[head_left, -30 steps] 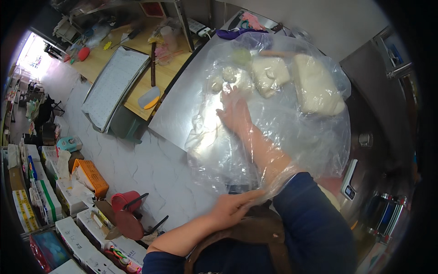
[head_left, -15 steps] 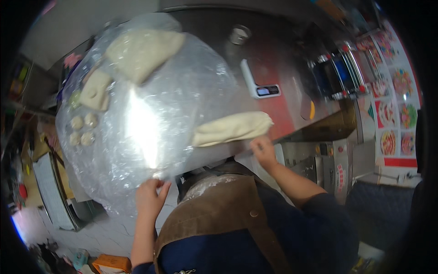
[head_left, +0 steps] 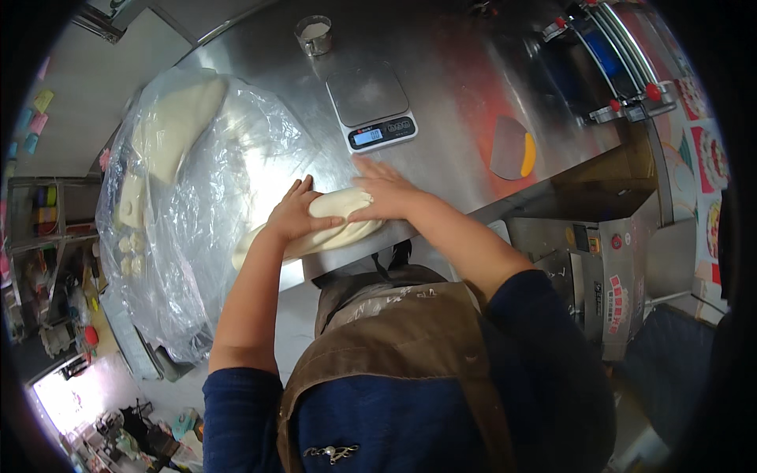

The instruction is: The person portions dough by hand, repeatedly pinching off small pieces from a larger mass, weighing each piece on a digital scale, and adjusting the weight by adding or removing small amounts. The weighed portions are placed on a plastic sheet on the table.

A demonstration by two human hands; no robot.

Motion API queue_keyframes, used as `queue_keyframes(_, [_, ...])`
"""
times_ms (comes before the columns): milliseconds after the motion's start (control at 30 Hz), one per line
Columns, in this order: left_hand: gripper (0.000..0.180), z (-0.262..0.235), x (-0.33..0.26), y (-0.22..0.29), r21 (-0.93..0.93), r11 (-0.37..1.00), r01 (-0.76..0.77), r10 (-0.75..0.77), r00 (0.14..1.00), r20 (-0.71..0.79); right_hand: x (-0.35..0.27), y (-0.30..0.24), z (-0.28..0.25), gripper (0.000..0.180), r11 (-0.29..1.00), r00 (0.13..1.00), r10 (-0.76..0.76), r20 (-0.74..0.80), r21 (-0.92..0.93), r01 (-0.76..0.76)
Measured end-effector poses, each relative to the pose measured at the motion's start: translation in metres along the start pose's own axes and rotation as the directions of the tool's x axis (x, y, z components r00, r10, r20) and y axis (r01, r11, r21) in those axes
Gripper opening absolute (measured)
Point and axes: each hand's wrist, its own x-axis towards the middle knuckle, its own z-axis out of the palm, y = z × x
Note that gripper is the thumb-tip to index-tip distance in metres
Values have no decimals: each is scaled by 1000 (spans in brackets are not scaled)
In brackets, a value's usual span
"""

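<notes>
A thick pale roll of dough lies along the near edge of the steel table, its left end partly hidden by my left forearm. My left hand grips the middle of it, fingers over the far side and thumb on the near side. At the dough's right end my right hand holds on too, thumb pressed against it and fingers stretched across the far side. Both thumbs point toward each other over folds in the dough. A clear plastic sheet spreads to the left of the roll.
Under the plastic are a large dough slab, a smaller piece and several small balls. Beyond my hands stand a digital scale and a cup of white powder. A scraper with a yellow handle lies right.
My left hand has left the plastic sheet's near edge and moved onto the dough. My right hand has gone from beside the roll's end to gripping it. The view has shifted.
</notes>
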Motion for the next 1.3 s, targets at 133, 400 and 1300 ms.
queue_keyframes(133, [77,9,-43,34,-39,978,204,-202,978,42,-19,-1,-2,70,946,966,-38,258,322,-48])
queue_keyframes(400, [83,-7,-123,7,172,976,131,-112,987,-116,-54,-49,-2,68,988,986,-41,159,155,16])
queue_keyframes(1300, [83,-3,35,140,60,975,212,-214,976,36,-80,58,-75,76,871,968,236,81,424,-248])
